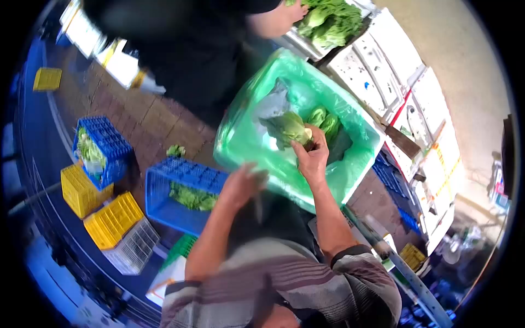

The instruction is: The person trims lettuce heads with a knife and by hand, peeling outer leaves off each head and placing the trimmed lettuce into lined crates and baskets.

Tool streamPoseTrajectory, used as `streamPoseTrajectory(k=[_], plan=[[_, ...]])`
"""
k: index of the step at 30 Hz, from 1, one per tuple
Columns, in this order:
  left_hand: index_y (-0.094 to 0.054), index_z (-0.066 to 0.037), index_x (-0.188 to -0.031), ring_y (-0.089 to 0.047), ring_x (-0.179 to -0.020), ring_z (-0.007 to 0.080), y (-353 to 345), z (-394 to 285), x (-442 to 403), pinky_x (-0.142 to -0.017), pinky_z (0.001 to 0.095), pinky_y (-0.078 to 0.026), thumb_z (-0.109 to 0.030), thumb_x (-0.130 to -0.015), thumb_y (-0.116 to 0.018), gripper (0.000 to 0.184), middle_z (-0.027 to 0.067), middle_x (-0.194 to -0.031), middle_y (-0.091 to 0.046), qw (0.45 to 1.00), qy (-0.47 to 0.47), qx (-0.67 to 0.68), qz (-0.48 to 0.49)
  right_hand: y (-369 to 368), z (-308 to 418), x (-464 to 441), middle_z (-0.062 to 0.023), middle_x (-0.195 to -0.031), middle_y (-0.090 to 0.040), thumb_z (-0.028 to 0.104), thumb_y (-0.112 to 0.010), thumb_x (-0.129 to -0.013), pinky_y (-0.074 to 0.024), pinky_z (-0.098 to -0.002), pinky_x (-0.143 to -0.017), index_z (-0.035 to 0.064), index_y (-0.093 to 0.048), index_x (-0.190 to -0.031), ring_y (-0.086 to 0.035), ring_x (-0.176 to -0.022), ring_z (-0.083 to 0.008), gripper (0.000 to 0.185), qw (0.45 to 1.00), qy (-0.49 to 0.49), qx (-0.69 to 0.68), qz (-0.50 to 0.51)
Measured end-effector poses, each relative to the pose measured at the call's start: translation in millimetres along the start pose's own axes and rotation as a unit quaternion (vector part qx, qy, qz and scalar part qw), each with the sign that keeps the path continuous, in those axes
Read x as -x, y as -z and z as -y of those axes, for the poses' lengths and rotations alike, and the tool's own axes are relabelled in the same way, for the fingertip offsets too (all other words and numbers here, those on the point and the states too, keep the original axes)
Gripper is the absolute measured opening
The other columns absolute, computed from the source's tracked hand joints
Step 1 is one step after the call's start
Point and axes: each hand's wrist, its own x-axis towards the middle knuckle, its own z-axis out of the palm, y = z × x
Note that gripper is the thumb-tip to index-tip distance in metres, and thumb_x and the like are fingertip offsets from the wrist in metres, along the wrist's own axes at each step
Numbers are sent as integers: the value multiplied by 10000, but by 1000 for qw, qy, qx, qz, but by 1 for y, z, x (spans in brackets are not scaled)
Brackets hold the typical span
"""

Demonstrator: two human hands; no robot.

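The grip of the right hand (313, 157) pinches the pale stem end of a leafy green head (287, 131) between thumb and fingers, holding it over the open box, its leaves toward the left. The left hand (244, 185) is blurred by motion near the box's closest edge, and I cannot tell whether its grip is spread or closed on anything. The box is lined with green plastic film (354, 123) that folds over the rim; inside, two more green heads (324, 122) lie side by side just beyond the right hand, with a greyish plastic sheet (273, 99) to their left. Left of the box, a blue crate (159, 192) with loose leaves (192, 197) in it stands on the paved floor (150, 112). Farther left are a second blue crate (117, 147) with greens, two yellow crates (112, 218) and a grey crate (131, 249). Beyond the box, a person in dark clothing (180, 49) has a hand (276, 21) at a pile of leafy greens (331, 23); white foam boxes (358, 74) line the right side.
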Motion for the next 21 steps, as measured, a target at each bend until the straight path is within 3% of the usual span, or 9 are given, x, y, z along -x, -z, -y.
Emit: streamPoseTrajectory(k=[4, 5, 7, 9, 10, 13, 16, 18, 21], plan=[[-181, -108, -1550, -559, -1180, 446, -4, -10, 44, -923, 522, -523, -687, -948, -417, 868, 244, -1444, -434, 979, -51, 177, 90, -28, 33, 60, -165, -1313, -550, -53, -709, -760, -475, -342, -937, 34, -616, -1253, -564, -1158, -248, 509, 968, 188, -77, 148], [-282, -88, -1512, -568, -1193, 399, -4, -15, 56, -943, 520, -523, -713, -934, -401, 859, 224, -1419, -471, 967, -97, 200, 126, -31, 44, 73, -171, -1336, -544, -56, -699, -748, -504, -319, -866, 56, -615, -1279, -599, -1092, -239, 549, 950, 216, -98, 205], [-383, -54, -1458, -576, -1206, 352, 8, -19, 76, -972, 507, -510, -590, -982, -472, 723, 193, -1378, -527, 919, -165, 310, 182, -43, 52, 101, -177, -1374, -532, -55, -687, -741, -522, -295, -758, 90, -623, -1291, -643, -936, -217, 572, 918, 254, -29, 302], [-467, -30, -1395, -588, -1197, 325, 28, -14, 86, -1006, 506, -489, -470, -956, -583, 632, 175, -1344, -571, 933, -186, 295, 85, -60, 54, 120, -180, -1424, -507, -62, -678, -744, -515, -273, -651, 113, -620, -1297, -634, -752, -175, 583, 895, 302, 14, 329], [-509, -18, -1364, -595, -1193, 311, 39, -9, 95, -1023, 505, -479, -410, -944, -638, 589, 167, -1328, -593, 937, -192, 290, 37, -66, 58, 131, -181, -1433, -501, -65, -674, -747, -512, -269, -643, 115, -616, -1302, -627, -733, -167, 587, 890, 302, 24, 340], [-478, -7, -1369, -594, -1187, 335, 70, 2, 121, -1017, 492, -482, -201, -980, -544, 439, 164, -1292, -602, 916, -192, 352, 5, -76, 66, 149, -175, -1413, -509, -53, -697, -776, -480, -246, -578, 99, -593, -1333, -568, -641, -136, 586, 894, 281, 12, 349], [-502, -3, -1330, -610, -1158, 327, 102, 18, 134, -1012, 499, -483, -200, -981, -541, 402, 167, -1269, -612, 879, -240, 410, -28, -83, 73, 162, -183, -1295, -543, 105, -674, -879, -497, -304, -688, 51, -525, -1372, -580, -739, -223, 518, 889, 212, 95, 394], [-508, -1, -1318, -616, -1143, 326, 116, 24, 143, -1005, 500, -486, -201, -979, -542, 394, 169, -1254, -618, 859, -270, 431, -53, -95, 74, 173, -200, -1229, -553, 186, -633, -930, -502, -346, -772, 32, -482, -1397, -604, -840, -289, 514, 872, 228, 113, 418], [-514, 1, -1307, -623, -1119, 326, 128, 36, 158, -993, 498, -492, -205, -978, -541, 389, 171, -1233, -626, 832, -302, 460, -71, -115, 92, 203, -242, -1214, -550, 236, -570, -968, -479, -399, -882, 23, -439, -1422, -592, -1001, -368, 518, 855, 140, 127, 483]])
